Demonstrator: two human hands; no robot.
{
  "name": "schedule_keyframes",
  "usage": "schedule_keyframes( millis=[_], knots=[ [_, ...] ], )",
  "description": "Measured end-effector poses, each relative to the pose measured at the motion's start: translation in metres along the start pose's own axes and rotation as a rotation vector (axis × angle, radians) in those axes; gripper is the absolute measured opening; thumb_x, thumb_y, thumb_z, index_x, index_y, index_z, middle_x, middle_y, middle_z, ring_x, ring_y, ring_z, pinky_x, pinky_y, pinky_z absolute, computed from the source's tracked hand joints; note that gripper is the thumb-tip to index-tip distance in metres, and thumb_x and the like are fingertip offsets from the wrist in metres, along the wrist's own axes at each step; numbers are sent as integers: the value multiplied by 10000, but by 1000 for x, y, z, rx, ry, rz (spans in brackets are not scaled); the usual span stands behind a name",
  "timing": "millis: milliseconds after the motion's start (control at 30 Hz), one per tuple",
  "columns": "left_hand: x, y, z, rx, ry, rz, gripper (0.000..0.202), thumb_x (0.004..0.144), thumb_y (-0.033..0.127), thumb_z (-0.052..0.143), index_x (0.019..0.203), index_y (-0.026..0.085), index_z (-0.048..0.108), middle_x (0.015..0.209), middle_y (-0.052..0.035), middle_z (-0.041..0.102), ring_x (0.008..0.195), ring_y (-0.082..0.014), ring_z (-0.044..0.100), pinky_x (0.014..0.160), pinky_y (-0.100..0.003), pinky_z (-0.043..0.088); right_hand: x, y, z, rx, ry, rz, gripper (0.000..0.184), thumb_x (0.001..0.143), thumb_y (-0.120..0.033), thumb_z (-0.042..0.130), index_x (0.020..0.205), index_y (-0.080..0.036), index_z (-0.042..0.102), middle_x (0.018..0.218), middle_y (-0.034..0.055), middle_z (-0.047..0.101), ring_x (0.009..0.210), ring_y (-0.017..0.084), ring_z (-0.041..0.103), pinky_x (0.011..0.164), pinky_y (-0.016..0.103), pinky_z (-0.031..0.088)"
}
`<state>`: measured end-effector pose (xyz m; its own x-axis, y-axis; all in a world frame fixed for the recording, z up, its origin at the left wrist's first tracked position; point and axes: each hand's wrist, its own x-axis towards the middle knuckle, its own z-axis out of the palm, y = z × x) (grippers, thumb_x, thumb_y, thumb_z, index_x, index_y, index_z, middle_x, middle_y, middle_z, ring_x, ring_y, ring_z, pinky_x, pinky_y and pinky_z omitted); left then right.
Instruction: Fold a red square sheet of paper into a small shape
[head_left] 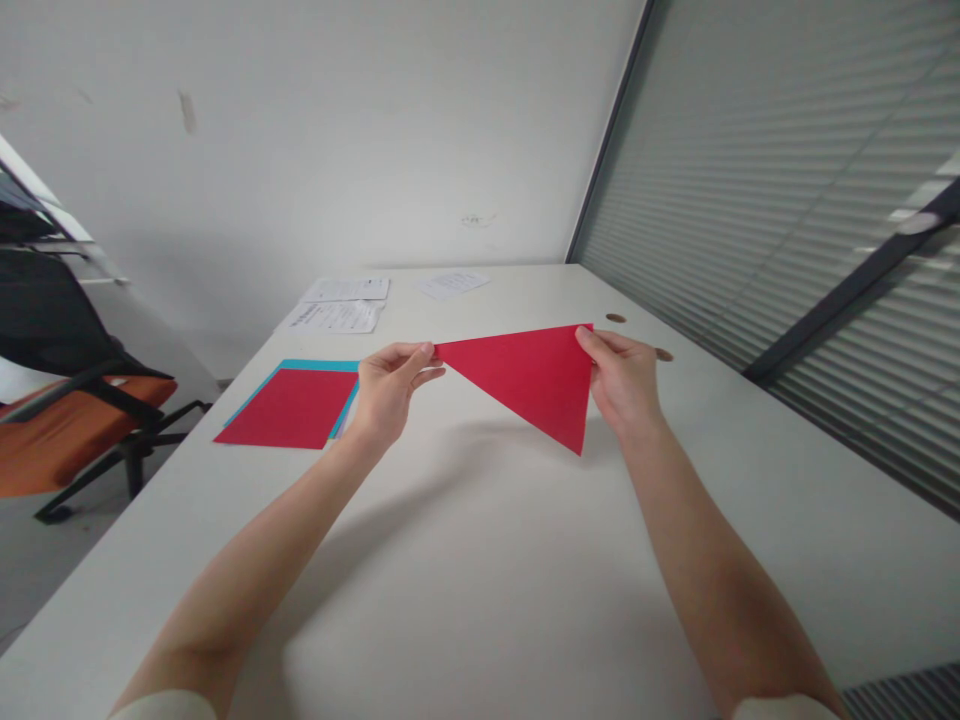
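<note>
A red paper triangle is held up above the white table, its long edge on top and its point hanging down. My left hand pinches the triangle's left tip between thumb and fingers. My right hand is closed on the right corner, thumb in front and fingers behind. The paper casts a shadow on the table just beneath it.
A stack of red and blue paper sheets lies at the left of the table. Printed white papers and another sheet lie at the back. An orange office chair stands left. Window blinds line the right side.
</note>
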<state>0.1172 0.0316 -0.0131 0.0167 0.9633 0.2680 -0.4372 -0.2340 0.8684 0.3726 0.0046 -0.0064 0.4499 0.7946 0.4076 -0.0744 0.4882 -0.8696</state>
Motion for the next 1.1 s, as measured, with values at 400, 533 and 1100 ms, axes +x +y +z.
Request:
schedule_keyframes(
  millis=[400,533,1100],
  knots=[
    [12,-15,-11,199,37,88,290,647,392,816,739,141,703,640,-20,691,587,-130,662,677,-303,592,4,14,-6,-107,-27,2,237,652,-428,828,692,-217,729,635,-13,651,643,158,609,675,338,511],
    [18,-19,-18,207,-99,-152,285,613,363,825,713,129,699,646,-31,689,617,-137,665,707,-311,584,9,29,-13,-223,-12,91,282,606,-445,836,702,-198,742,617,-16,649,654,162,609,671,328,500],
    [-26,-80,-73,1191,-636,454,199,912,261,533,1034,188,673,1059,-111,701,1005,-227,657,909,-416,542,17,120,-21,-772,-462,201,394,721,-547,650,662,-160,692,567,1,627,551,153,553,583,290,435]
  ],
)
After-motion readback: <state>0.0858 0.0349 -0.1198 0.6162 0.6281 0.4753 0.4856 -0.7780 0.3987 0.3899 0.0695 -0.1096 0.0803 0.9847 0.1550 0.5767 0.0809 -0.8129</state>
